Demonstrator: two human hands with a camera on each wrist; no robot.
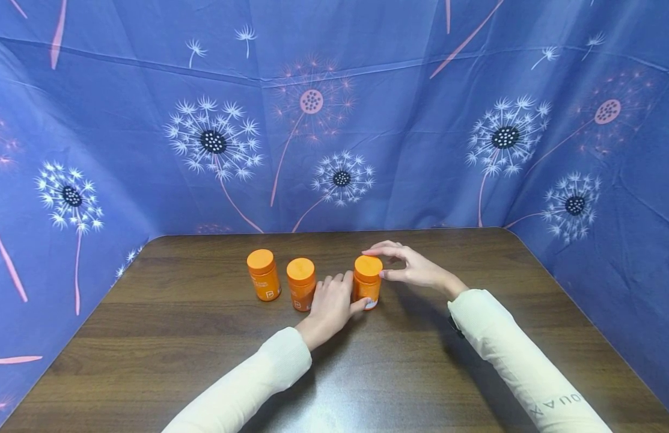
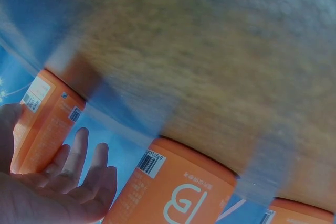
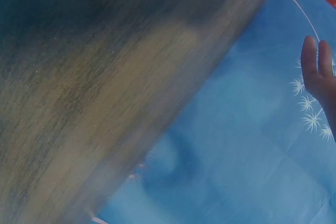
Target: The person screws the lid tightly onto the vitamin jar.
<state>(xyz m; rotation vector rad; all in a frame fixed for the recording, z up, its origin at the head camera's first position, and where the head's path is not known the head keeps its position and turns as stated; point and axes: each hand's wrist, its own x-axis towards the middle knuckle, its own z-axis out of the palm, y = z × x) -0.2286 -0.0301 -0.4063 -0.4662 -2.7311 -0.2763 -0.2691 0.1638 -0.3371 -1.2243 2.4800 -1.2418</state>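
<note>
Three orange jars with screw lids stand on the table. My left hand (image 1: 332, 300) holds the right jar (image 1: 365, 290) low on its body, thumb across the front and fingers at its left side. In the left wrist view this jar (image 2: 50, 119) shows between the thumb and fingers. My right hand (image 1: 412, 264) is at the same jar's lid (image 1: 368, 266), thumb at its right edge and index finger curved behind it. Its other fingers are lifted; two fingers (image 3: 317, 66) show in the right wrist view. The middle jar (image 1: 300, 282) stands just left of my left hand.
The left jar (image 1: 263, 276) stands upright at the end of the row. The brown wooden table (image 1: 166, 337) reaches back to a blue dandelion-print cloth (image 1: 410, 150), which also hangs along both sides.
</note>
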